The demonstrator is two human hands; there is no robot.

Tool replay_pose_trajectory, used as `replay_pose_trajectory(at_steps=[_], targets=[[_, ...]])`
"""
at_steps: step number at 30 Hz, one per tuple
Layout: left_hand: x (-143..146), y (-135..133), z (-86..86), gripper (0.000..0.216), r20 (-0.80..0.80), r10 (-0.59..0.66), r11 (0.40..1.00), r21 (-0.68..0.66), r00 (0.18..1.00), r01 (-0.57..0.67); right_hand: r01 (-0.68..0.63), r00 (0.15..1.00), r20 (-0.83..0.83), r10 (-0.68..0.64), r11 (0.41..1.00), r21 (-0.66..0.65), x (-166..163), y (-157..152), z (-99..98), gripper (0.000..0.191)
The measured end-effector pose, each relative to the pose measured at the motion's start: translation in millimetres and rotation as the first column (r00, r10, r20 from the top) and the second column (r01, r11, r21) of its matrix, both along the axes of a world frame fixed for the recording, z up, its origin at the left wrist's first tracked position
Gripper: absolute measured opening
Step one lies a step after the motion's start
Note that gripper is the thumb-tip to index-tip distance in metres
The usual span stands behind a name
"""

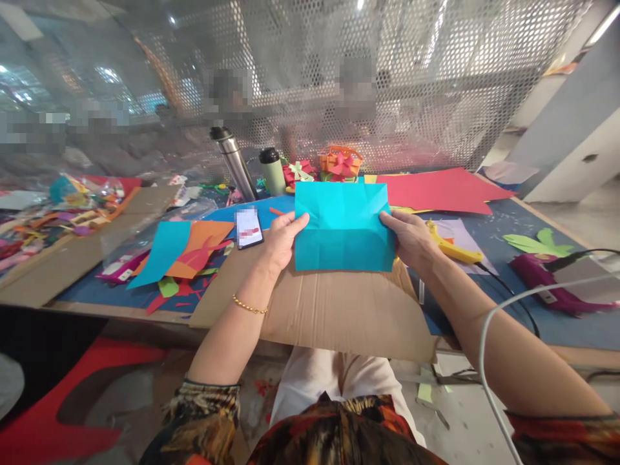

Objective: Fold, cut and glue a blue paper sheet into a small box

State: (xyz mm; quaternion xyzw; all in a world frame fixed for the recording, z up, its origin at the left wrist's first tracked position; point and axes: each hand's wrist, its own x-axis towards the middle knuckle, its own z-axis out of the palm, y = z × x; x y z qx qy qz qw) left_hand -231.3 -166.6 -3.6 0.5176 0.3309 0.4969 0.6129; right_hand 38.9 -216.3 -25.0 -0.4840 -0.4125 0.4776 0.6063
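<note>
A creased turquoise paper sheet [343, 226] is held up above a brown cardboard sheet [334, 310] on the table. My left hand [283, 240] pinches its left edge, thumb on the front. My right hand [411, 240] grips its right edge in the same way. A gold bracelet circles my left wrist. A phone [248, 227] lies just left of my left hand.
A yellow glue gun [453, 248] lies right of my right hand, a purple one [552, 281] farther right. Red paper [436, 190], two flasks [237, 165] and paper crafts [341, 163] sit at the back. Orange and blue scraps [188, 252] lie left. A perforated metal screen stands behind.
</note>
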Motion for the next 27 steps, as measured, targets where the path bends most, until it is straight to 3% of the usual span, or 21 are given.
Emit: replay_pose_trajectory(at_steps=[13, 18, 27], targets=[[-3, 8, -3.4, 0.029, -0.099, 0.134, 0.978, 0.172, 0.986, -0.116, 0.033, 0.999, 0.022, -0.033, 0.999, -0.019, -2, -5, 0.1, 0.039], [-5, 9, 1.1, 0.035, -0.128, 0.117, 0.965, 0.249, 0.985, -0.082, 0.048, 0.999, 0.01, -0.047, 0.999, -0.016, -3, -3, 1.3, 0.049], [-14, 20, 19.4, 0.031, -0.215, -0.021, 0.979, 0.195, 0.976, 0.064, 0.005, 1.0, -0.023, -0.004, 1.0, 0.021, -5, -5, 6.1, 0.059]])
